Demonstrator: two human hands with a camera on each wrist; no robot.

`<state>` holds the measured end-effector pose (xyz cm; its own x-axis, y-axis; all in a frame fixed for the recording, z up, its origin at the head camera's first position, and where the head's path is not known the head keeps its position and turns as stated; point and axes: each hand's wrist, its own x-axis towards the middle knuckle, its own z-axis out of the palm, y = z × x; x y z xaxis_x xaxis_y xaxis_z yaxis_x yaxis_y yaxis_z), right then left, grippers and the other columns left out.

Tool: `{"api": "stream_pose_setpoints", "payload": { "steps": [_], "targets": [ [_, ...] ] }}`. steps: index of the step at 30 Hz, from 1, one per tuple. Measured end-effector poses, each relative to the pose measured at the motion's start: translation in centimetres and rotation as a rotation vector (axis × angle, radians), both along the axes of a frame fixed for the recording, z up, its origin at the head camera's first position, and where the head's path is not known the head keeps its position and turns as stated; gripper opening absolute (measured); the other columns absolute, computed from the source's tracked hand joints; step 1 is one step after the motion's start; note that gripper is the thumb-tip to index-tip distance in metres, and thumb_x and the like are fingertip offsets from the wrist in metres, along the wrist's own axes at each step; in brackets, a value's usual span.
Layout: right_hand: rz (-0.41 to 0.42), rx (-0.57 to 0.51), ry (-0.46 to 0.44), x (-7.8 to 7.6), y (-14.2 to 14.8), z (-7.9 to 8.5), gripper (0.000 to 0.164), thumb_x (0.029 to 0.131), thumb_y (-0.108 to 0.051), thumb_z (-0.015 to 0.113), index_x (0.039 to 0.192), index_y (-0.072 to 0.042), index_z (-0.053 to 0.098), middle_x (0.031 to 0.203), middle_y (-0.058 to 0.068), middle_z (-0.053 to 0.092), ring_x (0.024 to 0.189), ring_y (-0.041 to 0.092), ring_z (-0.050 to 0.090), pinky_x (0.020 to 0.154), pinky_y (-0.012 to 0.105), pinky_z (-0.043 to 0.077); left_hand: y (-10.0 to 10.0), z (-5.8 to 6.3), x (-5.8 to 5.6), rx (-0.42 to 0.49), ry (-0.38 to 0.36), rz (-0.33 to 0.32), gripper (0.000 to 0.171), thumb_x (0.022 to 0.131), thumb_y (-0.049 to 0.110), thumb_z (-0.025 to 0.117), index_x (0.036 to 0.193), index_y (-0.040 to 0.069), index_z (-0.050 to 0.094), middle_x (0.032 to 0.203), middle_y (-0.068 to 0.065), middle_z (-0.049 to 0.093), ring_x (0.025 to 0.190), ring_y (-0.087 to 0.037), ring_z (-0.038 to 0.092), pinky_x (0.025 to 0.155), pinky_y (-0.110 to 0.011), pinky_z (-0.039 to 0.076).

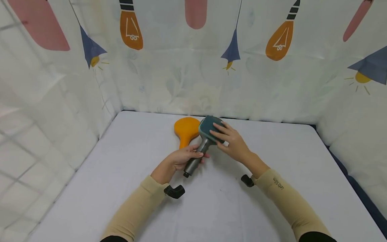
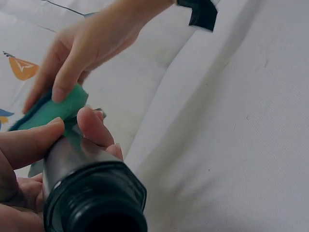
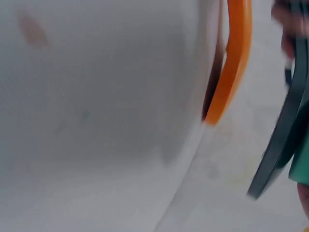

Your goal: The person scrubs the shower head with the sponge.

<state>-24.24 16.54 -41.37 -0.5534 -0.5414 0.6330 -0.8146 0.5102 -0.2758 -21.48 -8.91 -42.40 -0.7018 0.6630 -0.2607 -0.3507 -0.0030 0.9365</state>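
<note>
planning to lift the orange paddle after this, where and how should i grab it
Probably by the narrow handle of the orange paddle, from the near side: it points toward the person, the broad rounded end farther off. The left hand hides the handle's near end in the head view, so shift that first.

We see a matte white, cloth-like surface (image 3: 96, 193) filling the left, with a broad grey shadow across it and a small, blurred reddish-brown patch (image 3: 33, 30) at upper left. Near the surface's edge, a flat, curved, bright orange piece (image 3: 232, 63) shows edge-on. Well apart from it, at right, slants a thin dark grey slab (image 3: 282, 125), a soft-looking green block (image 3: 301, 162) just beside it. We make out blurred fingers (image 3: 288, 20) at upper right.
</note>
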Motion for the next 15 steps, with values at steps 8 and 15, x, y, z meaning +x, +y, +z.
{"api": "stream_pose_setpoints", "payload": {
  "steps": [8, 15],
  "targets": [
    [0.091, -0.014, 0.027, 0.1, 0.3, -0.2, 0.048, 0.082, 0.007, 0.079, 0.129, -0.003, 0.071, 0.142, 0.021, 0.058, 0.138, 0.048, 0.044, 0.105, 0.065, 0.041, 0.0, -0.2, 0.2, 0.037, -0.014, 0.018, 0.05, 0.109, 0.006, 0.043, 0.155, -0.006, 0.025, 0.118, -0.002, 0.066, 0.094, -0.014, 0.06, 0.08, -0.028, 0.051],
    [-0.155, -0.189, -0.114, -1.3, 1.7, -1.4, 0.046, 0.089, 0.006, 0.074, 0.134, 0.0, 0.066, 0.148, 0.019, 0.053, 0.142, 0.044, 0.041, 0.11, 0.058, 0.039, -0.3, 0.0, 0.6, 0.051, -0.018, 0.033, 0.05, 0.109, 0.005, 0.043, 0.155, -0.005, 0.025, 0.115, 0.002, 0.068, 0.093, -0.012, 0.061, 0.078, -0.027, 0.052]
  ]
}}
